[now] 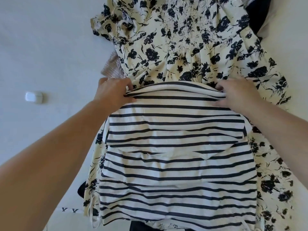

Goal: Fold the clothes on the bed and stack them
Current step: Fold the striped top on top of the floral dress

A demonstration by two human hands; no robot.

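A white top with dark navy stripes (176, 157) lies flat on a cream floral dress (181, 47) spread over the bed. Its far edge is rolled over toward me. My left hand (115, 90) pinches the left end of that rolled edge. My right hand (238, 94) grips the right end, fingers curled into the fabric. Both forearms reach in from the bottom corners. The dress has dark blue flowers and a smocked chest panel at the top.
The white bed sheet (41, 39) extends to the left. A small white earbud case (34, 97) sits on it left of my left hand. A pinkish knit piece (113, 67) peeks from under the dress. Dark fabric (253, 17) lies top right.
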